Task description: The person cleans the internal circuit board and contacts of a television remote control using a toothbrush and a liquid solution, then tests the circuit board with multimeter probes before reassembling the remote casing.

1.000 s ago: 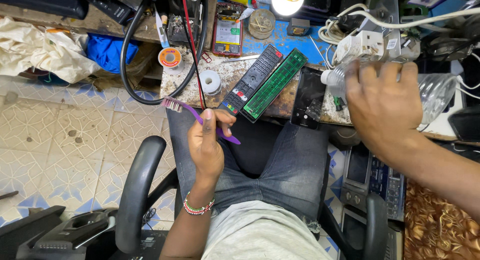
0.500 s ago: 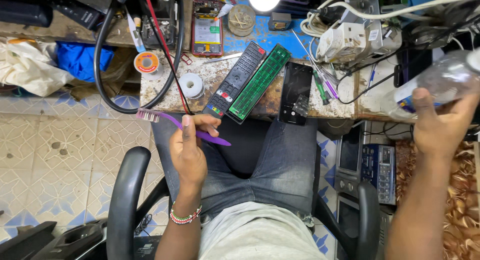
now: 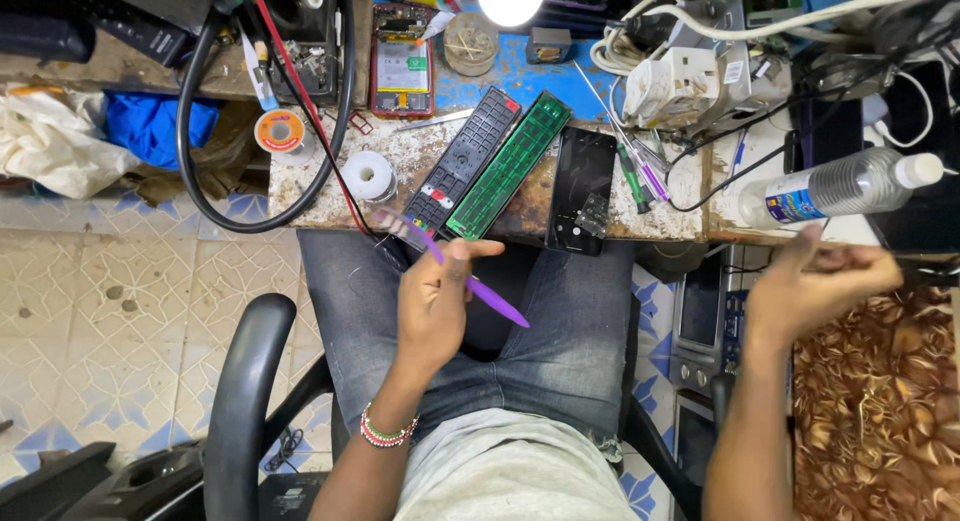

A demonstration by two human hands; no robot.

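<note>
Your cluttered workbench (image 3: 440,146) fills the top of the view. You sit close against its edge in a black office chair (image 3: 245,401), with your lap just below the worn white patch of bench top.

At the right end of the bench a clear plastic bottle (image 3: 840,186) with a white cap lies on its side. Your right hand (image 3: 815,286) hovers just below it, apart from it. The fingers are half curled and loose, and I see nothing held in them, though the hand is a little blurred.

In the middle of the bench, three long parts lie side by side at a slant. They are the black remote housing (image 3: 462,161), the green circuit board (image 3: 510,166) touching it, and a black back cover (image 3: 578,186) just beside that. A white solder spool (image 3: 370,174) stands to the left of the housing, near the bench edge.

Your left hand (image 3: 435,301) is over your lap and grasps a purple toothbrush (image 3: 490,299) around the middle of its handle. The blurred bristle end points up toward the lower end of the remote housing, near it but not on it.

As I judge it, the brush is held ready and not yet at work on any part, and your right hand is free beside the bottle. If you work on the board or the housing next, the free hand would need to steady the part, because all three lie loose on the bench near the edge. The bristles would also need to be brought flat onto the surface, not left angled over your lap.
</note>
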